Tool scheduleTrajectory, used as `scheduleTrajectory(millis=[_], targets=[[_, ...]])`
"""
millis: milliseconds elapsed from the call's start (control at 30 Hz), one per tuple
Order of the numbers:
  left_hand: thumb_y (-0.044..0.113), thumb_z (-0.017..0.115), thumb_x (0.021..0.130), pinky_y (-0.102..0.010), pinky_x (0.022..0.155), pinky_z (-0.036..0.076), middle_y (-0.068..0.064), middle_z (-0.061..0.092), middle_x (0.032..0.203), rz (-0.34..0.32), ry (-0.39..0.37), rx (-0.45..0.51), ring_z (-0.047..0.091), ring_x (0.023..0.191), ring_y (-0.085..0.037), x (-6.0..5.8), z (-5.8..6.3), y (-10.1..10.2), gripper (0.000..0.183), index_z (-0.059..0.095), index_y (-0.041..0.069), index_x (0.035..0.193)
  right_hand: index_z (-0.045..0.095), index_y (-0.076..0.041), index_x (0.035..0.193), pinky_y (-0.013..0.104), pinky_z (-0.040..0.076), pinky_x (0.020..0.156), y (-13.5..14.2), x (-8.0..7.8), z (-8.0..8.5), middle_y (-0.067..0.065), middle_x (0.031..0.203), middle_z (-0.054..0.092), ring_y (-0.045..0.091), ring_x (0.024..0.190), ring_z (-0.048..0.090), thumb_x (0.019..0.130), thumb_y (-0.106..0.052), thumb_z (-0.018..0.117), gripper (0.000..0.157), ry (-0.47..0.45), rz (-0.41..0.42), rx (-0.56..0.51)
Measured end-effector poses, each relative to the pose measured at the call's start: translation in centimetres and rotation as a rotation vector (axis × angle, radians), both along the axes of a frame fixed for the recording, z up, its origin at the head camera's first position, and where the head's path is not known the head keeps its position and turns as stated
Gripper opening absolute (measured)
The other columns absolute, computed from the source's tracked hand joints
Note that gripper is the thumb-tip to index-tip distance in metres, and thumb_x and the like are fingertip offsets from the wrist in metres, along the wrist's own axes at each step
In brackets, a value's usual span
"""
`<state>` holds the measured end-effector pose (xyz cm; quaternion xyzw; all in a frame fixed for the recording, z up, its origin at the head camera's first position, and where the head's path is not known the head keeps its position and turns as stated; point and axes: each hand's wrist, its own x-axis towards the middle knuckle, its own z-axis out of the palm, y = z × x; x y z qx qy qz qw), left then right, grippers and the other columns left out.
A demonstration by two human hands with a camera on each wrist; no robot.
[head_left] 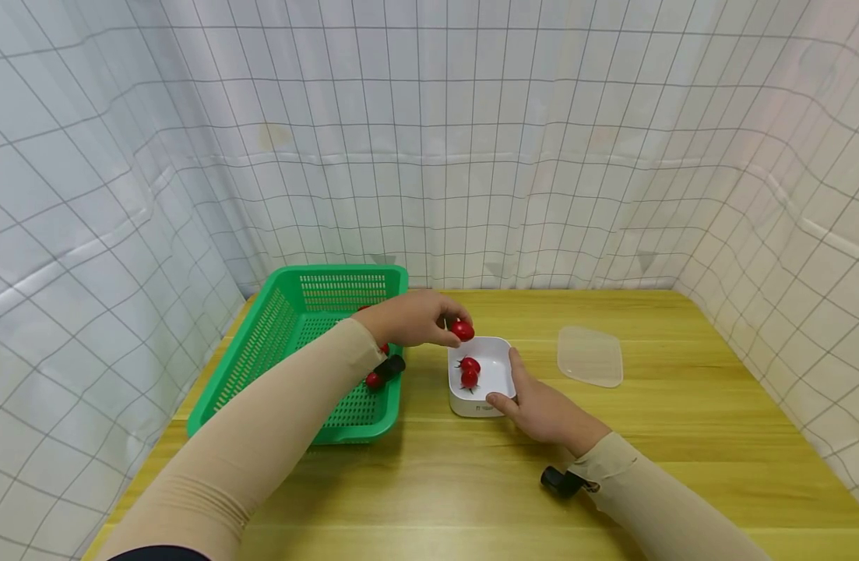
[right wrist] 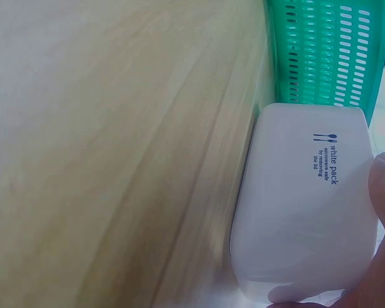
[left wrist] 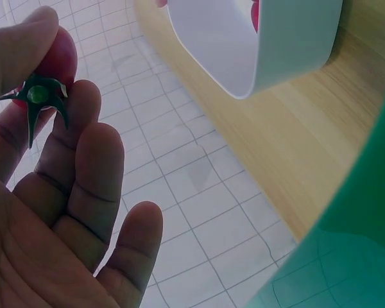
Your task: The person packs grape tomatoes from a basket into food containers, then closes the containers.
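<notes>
My left hand (head_left: 417,318) pinches a cherry tomato (head_left: 462,330) between thumb and fingertips, above the back left corner of a white plastic container (head_left: 499,380). In the left wrist view, the green stem of that held tomato (left wrist: 59,61) faces the camera. Two more tomatoes (head_left: 469,378) with green stems lie inside the container, toward its left side. My right hand (head_left: 547,409) holds the container at its right side, thumb at the near rim and fingers along the side wall. Dark lettering marks the container's front wall (right wrist: 301,212) in the right wrist view.
A green plastic basket (head_left: 289,280) with slotted walls stands left of the container, and several tomatoes (head_left: 374,381) lie in it, partly hidden by my left arm. A translucent lid (head_left: 590,357) lies flat on the wooden table (head_left: 681,421) at the right. White gridded curtains (head_left: 471,156) surround the table.
</notes>
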<state>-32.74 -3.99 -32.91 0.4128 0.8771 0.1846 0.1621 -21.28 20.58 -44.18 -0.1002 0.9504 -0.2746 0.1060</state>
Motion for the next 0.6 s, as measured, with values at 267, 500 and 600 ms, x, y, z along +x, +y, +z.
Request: scheduleTrajectory(millis=[267, 500, 600], targets=[[0.028, 0.073, 0.101, -0.029, 0.082, 0.057, 0.007, 0.073, 0.108, -0.005, -0.012, -0.017, 0.065, 0.096, -0.014, -0.09, 0.07, 0.17, 0.027, 0.072, 0.023, 0.128, -0.008, 0.002, 0.167, 0.058, 0.045, 0.116, -0.03, 0.03, 0.08, 0.031, 0.162, 0.041, 0.041, 0.138, 0.057, 0.107, -0.053, 0.053, 0.101, -0.003, 0.0, -0.002], [0.029, 0.073, 0.101, -0.028, 0.08, 0.057, 0.007, 0.073, 0.107, -0.005, -0.015, -0.02, 0.065, 0.095, -0.014, -0.26, -0.08, 0.3, 0.029, 0.072, 0.022, 0.129, -0.008, 0.001, 0.167, 0.058, 0.045, 0.116, -0.02, 0.06, 0.15, 0.03, 0.162, 0.041, 0.041, 0.139, 0.057, 0.107, -0.054, 0.053, 0.101, -0.007, -0.002, 0.0], [0.028, 0.073, 0.101, -0.028, 0.079, 0.057, 0.007, 0.073, 0.107, -0.009, -0.017, -0.016, 0.065, 0.095, -0.014, -0.24, -0.05, 0.36, 0.028, 0.072, 0.023, 0.129, -0.008, 0.001, 0.167, 0.058, 0.045, 0.116, -0.03, 0.06, 0.13, 0.03, 0.163, 0.04, 0.041, 0.139, 0.057, 0.107, -0.054, 0.053, 0.101, -0.011, -0.003, -0.002]])
